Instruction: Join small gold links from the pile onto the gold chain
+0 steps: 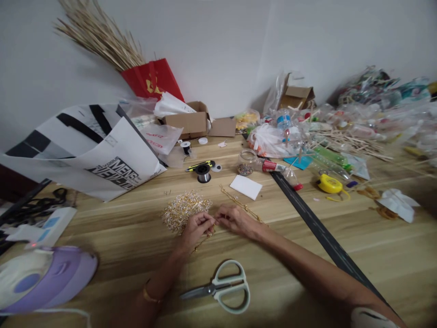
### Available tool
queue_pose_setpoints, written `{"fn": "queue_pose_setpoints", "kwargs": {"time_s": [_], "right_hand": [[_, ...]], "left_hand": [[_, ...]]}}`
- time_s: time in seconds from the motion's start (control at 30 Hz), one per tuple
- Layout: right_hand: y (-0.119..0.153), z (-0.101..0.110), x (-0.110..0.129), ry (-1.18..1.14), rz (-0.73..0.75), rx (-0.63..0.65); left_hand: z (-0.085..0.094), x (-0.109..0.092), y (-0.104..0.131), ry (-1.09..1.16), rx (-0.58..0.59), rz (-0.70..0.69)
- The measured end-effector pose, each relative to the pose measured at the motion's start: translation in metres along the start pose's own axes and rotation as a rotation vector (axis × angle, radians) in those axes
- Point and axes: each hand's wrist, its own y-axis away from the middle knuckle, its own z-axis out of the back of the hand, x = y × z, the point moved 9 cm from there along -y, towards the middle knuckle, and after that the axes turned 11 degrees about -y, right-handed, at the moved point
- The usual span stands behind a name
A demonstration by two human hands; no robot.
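Note:
My left hand is closed in a pinch on a short gold bead chain, whose end hangs below the fingers. Right beside it, my right hand pinches too, its fingertips meeting the left ones; what they hold is too small to make out. A heap of gold and clear beads lies just behind my left hand. Behind my right hand, a thin gold chain stretches diagonally over the wooden table. Scissors with pale green handles lie nearer to me, blades pointing left.
Behind the hands are a wire spool, a yellow cutter, a white card and a glass jar. A purple and white appliance stands left. A yellow tape measure and many plastic bottles lie right.

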Motion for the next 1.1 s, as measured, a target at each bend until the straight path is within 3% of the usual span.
{"fn": "queue_pose_setpoints", "kwargs": {"time_s": [0.2,0.53,0.87,1.1], "right_hand": [[0.0,0.002,-0.007,-0.011,-0.027,-0.068],[0.0,-0.001,0.009,0.006,0.073,-0.023],[0.001,0.003,0.001,0.018,0.002,-0.052],[0.001,0.002,-0.005,-0.041,-0.076,-0.045]], "left_hand": [[0.0,-0.005,0.003,-0.027,-0.017,0.02],[-0.003,-0.005,0.004,-0.039,-0.003,0.026],[0.002,-0.008,0.003,-0.075,-0.055,-0.017],[-0.002,-0.011,0.003,-0.094,0.011,-0.047]]}}
